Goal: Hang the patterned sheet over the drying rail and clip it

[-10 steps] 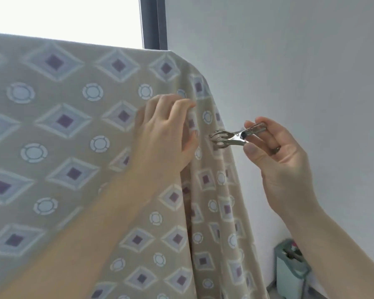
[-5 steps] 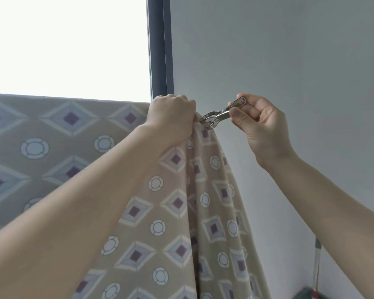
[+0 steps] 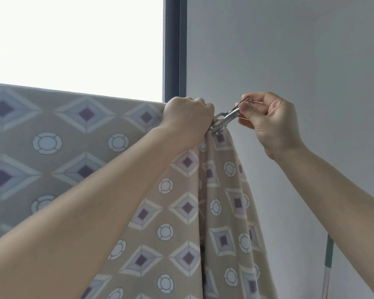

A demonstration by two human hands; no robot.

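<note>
The beige patterned sheet (image 3: pixel 78 147), printed with purple diamonds and white circles, hangs over the drying rail, which the cloth hides. Its right end falls in folds. My left hand (image 3: pixel 188 118) grips the sheet's top right corner in a fist at the top fold. My right hand (image 3: pixel 270 124) pinches the handles of a metal clip (image 3: pixel 226 118). The clip's jaws sit at the sheet's top edge, right against my left fist. Whether the jaws have closed on the cloth I cannot tell.
A bright window (image 3: pixel 73 44) with a dark frame (image 3: pixel 174 48) lies behind the sheet. A plain grey wall (image 3: pixel 289 50) fills the right side. A pole with a green section (image 3: pixel 329 255) leans at the lower right.
Both hands have risen from the sheet's side folds to its top edge. My left hand has closed into a fist on the corner, and the clip now touches the top fold.
</note>
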